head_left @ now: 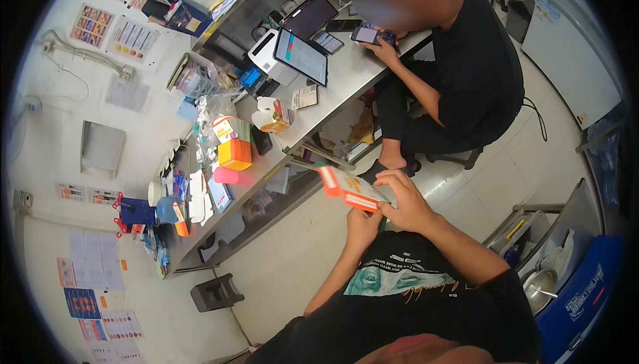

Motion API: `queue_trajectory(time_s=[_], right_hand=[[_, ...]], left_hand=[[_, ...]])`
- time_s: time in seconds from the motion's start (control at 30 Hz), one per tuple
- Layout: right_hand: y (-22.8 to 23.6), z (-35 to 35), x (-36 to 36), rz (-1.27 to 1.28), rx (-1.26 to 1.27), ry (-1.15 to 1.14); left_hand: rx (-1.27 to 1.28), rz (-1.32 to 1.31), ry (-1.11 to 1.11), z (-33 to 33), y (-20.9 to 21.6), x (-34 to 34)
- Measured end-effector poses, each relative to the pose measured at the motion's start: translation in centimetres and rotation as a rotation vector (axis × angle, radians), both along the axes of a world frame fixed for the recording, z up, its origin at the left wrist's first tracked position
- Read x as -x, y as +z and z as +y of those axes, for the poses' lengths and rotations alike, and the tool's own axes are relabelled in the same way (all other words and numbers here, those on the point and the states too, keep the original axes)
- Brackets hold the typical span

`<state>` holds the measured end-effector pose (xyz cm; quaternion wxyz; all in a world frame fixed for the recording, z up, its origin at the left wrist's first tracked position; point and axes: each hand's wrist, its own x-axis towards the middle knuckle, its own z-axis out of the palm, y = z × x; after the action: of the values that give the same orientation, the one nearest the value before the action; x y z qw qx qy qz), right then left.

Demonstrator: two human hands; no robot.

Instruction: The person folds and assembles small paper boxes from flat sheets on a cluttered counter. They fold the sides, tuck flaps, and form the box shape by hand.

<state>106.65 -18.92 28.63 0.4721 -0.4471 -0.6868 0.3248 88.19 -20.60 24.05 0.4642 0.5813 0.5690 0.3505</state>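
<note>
In front of my chest I hold a folded orange-and-white printed card [354, 187] above the floor, away from the counter. My left hand [363, 228] is closed on its lower edge from below. Fingers of my right hand [407, 203] bend round its right side, with the thumb near the lower edge. Part of the card's far end is blurred. On the counter to the left stands a stack of similar orange-and-white card pieces [235, 155], beside a pink round object [226, 176].
A long metal counter [293, 139] carries a paper food box [271, 115], a tablet [301, 56], phones and clutter. Another person [476, 71] sits at its far end, holding a phone. A grey step stool [216, 292] is on the floor. At right are a metal bowl [540, 291] and blue box [579, 301].
</note>
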Motion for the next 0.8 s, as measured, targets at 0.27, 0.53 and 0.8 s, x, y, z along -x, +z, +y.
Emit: queue_trajectory(time_s=[0.27,0.53,0.8], right_hand=[[1.5,0.5,0.9,0.108,0.156,-0.097],[0.9,2.0,0.8,-0.011,-0.151,-0.022],[0.4,1.9,0.7,-0.047,-0.113,-0.067]], left_hand=[[-0.159,0.346,-0.155,0.6,3.9,-1.6],[-0.062,-0.648,0.054,1.2,2.7,-1.3],[0.134,-0.580,0.212,2.3,5.0,-0.7]])
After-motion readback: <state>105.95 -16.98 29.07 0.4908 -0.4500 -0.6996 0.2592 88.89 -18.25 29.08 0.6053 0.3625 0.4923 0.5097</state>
